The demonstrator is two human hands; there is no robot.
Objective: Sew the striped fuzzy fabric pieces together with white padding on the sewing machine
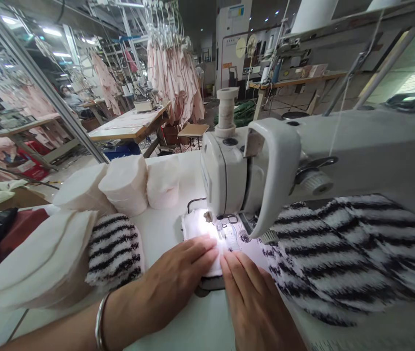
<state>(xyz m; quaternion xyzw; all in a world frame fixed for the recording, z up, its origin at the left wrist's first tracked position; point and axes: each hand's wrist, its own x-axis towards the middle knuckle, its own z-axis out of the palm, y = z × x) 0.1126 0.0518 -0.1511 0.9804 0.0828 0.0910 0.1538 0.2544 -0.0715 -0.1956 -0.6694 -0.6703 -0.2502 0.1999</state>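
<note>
A small white fabric piece (194, 224) with a dark fuzzy edge lies under the lit needle area of a white sewing machine (225, 170). My left hand (178, 273), a silver bangle at its wrist, lies palm down with its outstretched fingers pressing on the piece. My right hand (249, 292) rests flat beside it, fingers stretched forward and tips touching the piece's right side by the machine plate. Both thumbs are largely hidden. A black-and-white striped fluffy piece (114, 251) lies left of my left hand. Striped fluffy fabric (339, 248) is heaped right of my right hand.
Stacks of cut white pieces (39, 258) stand on the left of the white table, with more white stacks (123, 183) behind. Dark and red cloth (20, 231) lies at the far left. Pink garments (174, 78) hang beyond, near another worktable (130, 124).
</note>
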